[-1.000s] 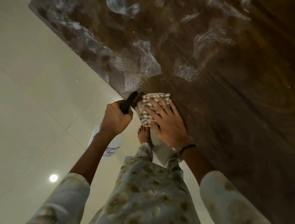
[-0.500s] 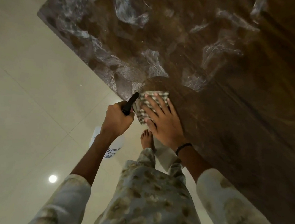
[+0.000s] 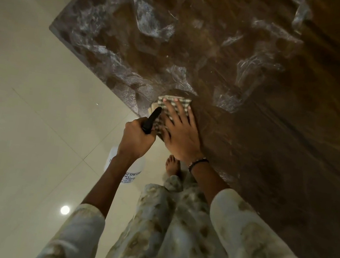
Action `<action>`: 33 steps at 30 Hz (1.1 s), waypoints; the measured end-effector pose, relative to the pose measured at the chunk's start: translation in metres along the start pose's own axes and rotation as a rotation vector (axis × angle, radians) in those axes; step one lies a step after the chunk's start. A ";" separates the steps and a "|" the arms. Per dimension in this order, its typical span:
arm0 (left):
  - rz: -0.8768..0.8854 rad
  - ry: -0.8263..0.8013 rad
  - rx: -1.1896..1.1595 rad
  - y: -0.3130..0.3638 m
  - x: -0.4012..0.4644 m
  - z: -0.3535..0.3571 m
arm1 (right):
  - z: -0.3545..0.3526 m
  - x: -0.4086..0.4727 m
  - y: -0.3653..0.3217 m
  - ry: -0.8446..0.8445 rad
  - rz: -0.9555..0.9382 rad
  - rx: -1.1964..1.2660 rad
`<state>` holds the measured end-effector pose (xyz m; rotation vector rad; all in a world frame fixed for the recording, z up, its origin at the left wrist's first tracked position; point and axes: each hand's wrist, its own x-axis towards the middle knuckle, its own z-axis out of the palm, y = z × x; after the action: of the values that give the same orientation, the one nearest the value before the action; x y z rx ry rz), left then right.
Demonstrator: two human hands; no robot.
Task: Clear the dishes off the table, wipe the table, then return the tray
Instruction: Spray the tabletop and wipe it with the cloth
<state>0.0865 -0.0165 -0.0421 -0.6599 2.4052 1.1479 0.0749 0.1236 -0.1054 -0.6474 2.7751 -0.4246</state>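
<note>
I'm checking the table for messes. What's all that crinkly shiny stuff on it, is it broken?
Not broken, as far as the view shows. A clear plastic sheet covers the far part of the table and lies wrinkled and bunched instead of flat. The right hand presses a checked cloth just below it.

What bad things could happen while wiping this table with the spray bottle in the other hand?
The checked cloth under the right hand sits at the table edge and could slip off. The left hand grips the spray bottle off the table, over the floor; squeezing it might wet the tiles near the bare foot, making them slippery.
</note>
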 end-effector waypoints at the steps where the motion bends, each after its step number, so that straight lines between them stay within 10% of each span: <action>1: -0.005 -0.003 -0.006 0.003 0.001 0.001 | -0.001 -0.010 0.007 -0.015 -0.050 0.001; 11: 0.066 -0.273 0.101 0.070 0.005 0.051 | -0.028 -0.090 0.107 0.058 0.369 0.001; 33: 0.069 -0.198 0.210 0.115 0.039 0.065 | -0.049 -0.001 0.132 0.188 0.433 0.072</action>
<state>-0.0007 0.0894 -0.0304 -0.3804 2.3501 0.9218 0.0090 0.2481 -0.1041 0.0204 2.9448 -0.5061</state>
